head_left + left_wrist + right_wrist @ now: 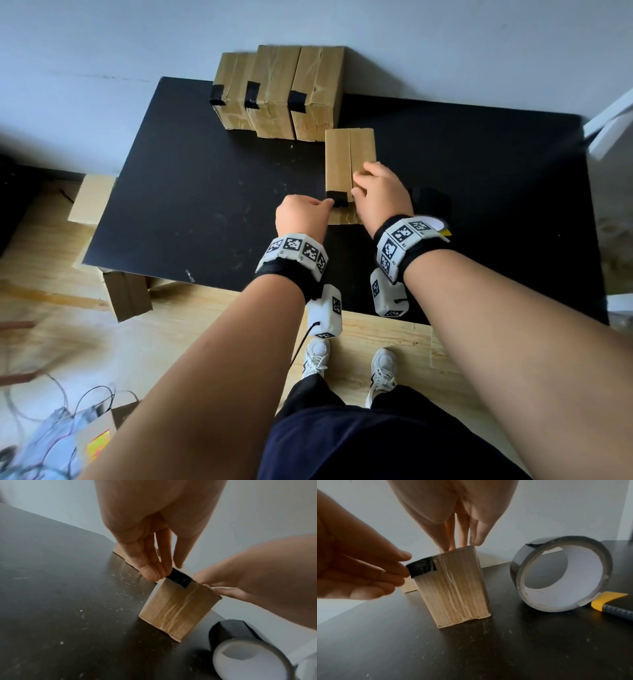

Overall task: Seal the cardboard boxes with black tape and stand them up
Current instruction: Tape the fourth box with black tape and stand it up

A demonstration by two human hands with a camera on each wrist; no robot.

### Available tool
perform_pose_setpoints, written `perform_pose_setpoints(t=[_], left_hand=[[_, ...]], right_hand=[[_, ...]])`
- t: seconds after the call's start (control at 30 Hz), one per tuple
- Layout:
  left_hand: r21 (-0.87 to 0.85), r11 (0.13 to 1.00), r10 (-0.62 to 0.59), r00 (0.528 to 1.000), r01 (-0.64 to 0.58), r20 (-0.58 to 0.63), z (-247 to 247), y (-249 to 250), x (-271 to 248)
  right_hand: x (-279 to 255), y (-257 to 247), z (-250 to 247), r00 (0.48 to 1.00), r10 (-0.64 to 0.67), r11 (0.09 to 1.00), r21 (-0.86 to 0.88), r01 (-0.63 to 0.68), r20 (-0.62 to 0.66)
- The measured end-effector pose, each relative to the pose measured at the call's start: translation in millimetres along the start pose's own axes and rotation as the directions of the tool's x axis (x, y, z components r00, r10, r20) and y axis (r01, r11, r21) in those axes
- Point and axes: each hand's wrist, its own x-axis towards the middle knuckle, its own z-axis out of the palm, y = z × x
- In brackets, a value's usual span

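Cardboard box (349, 157) lengthwise away, black tape (337, 198) at near end

— We get soft, even daylight in the head view; the black counter (191, 178) gives a dull sheen, and the boxes (277, 92) cast only faint shadows.
— We see the wide lens bowing its edges, with the cables (51, 428) smeared at the lower left.
— At the wrists we find it dimmer. The left hand (356, 563) and right hand (267, 577) loom soft and blurred against the pale wall (556, 507).
— We note grey glare on the tape roll (573, 540) and black tape strip (422, 567).
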Motion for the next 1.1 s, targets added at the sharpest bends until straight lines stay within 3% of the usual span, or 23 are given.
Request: perform_pose_setpoints(t=[0.13, 0.23, 0.3, 0.47, 0.67, 0.77, 0.9, 1.1], left_hand=[[0.059, 0.997, -0.049, 0.999, 0.050, -0.008, 6, 12, -1], [0.206, 0.975, 0.094, 0.995, -0.084, -0.036, 10, 14, -10], [0.203, 0.969, 0.151, 0.987, -0.138, -0.048, 10, 16, -14], [0.227, 0.974, 0.000, 1.000, -0.006, 0.026, 3, 33, -7], [0.053, 0.994, -0.096, 0.994, 0.094, 0.045, 7, 33, -3], [0.124, 0.992, -0.025, 0.999, 0.019, 0.044, 8, 25, -3], [0.150, 0.985, -0.078, 0.997, 0.080, -0.018, 8, 22, -3], [0.071, 0.987, -0.145, 0.989, 0.147, -0.041, 6, 26, 3]], right_hand=[[2, 4, -2, 1.000, -0.014, 1.000, 0.007, 0.014, 0.024], [5, 9, 2, 0.998, -0.038, 0.999, 0.000, 0.038, 0.044], [6, 11, 3, 0.997, -0.049, 0.999, -0.016, 0.051, 0.062], [7, 11, 4, 0.994, -0.050, 0.997, -0.053, 0.055, 0.100], [6, 10, 2, 0.990, -0.067, 0.996, -0.058, 0.074, 0.126], [7, 10, 3, 0.988, -0.062, 0.994, -0.086, 0.074, 0.140], [9, 8, -3, 0.974, -0.075, 0.984, -0.142, 0.107, 0.215], [7, 6, -9, 0.969, -0.001, 1.000, -0.010, 0.004, 0.246]])
